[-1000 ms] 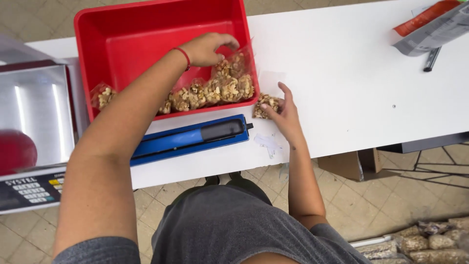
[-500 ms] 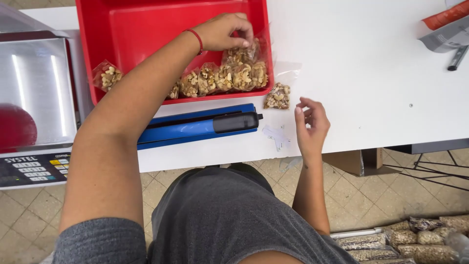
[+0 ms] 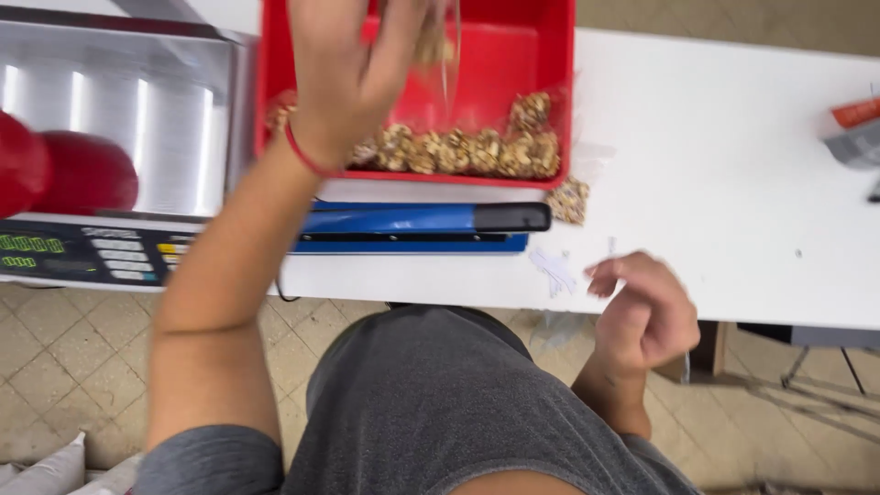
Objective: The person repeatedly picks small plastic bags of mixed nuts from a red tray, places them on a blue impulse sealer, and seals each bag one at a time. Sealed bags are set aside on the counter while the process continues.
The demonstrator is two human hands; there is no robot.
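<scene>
My left hand (image 3: 353, 64) is raised over the red tray (image 3: 553, 64), gripping a clear bag of nuts (image 3: 438, 41) by its top; the view is blurred here. A row of several filled nut bags (image 3: 458, 147) lies along the tray's near wall. One small bag of nuts (image 3: 570, 199) lies on the white table (image 3: 724, 165) just outside the tray. My right hand (image 3: 642, 307) hovers at the table's near edge, fingers loosely curled, holding nothing. A blue heat sealer (image 3: 412, 225) lies in front of the tray.
A steel weighing scale (image 3: 119, 119) with a keypad (image 3: 82, 247) stands at the left, with a red round object (image 3: 55, 170) on it. Small plastic scraps (image 3: 553, 268) lie near the table edge. Grey and orange items (image 3: 857, 133) sit at the far right.
My left hand has lifted a bag of nuts up out of the tray. My right hand has drawn back from the loose bag to the table's near edge.
</scene>
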